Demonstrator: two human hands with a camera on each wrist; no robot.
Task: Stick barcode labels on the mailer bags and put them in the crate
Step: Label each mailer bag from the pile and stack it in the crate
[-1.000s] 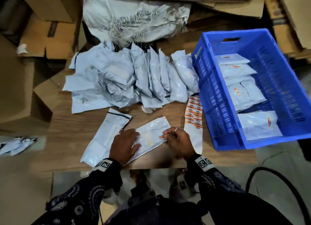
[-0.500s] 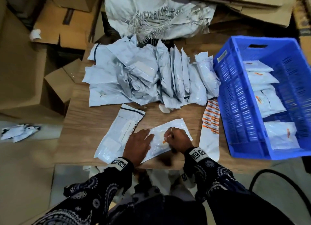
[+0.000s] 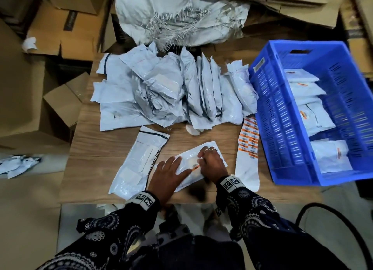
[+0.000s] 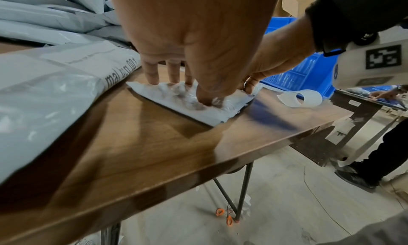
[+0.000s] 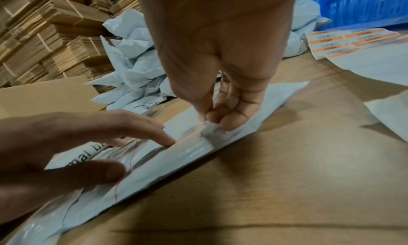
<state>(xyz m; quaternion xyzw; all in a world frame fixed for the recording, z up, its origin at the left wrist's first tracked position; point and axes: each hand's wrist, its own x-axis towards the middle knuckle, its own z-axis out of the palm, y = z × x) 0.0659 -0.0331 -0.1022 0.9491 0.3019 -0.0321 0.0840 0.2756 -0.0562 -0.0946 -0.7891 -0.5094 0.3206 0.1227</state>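
A grey mailer bag (image 3: pixel 210 148) lies flat near the front edge of the wooden table (image 3: pixel 96 168). My left hand (image 3: pixel 177 168) presses it with straight fingers, and the index tip (image 5: pixel 167 141) touches one end of an orange barcode label (image 5: pixel 190 134). My right hand (image 3: pixel 201 164) pinches the label's other end (image 5: pixel 212 128) between thumb and fingers, low over the bag. A sheet of orange labels (image 3: pixel 249 136) lies just to the right. The blue crate (image 3: pixel 268 116) at the right holds several labelled bags (image 3: pixel 306 90).
A heap of unlabelled mailer bags (image 3: pixel 171 92) fills the back of the table, and one larger bag (image 3: pixel 139 160) lies left of my hands. Cardboard boxes (image 3: pixel 66 27) crowd the left and back. Scissors (image 4: pixel 227 217) lie on the floor under the table. Another person's leg (image 4: pixel 375 161) stands at right.
My right hand has carried the label from the bag's right edge inward onto the bag. The left index finger now reaches the label. The head view has shifted left.
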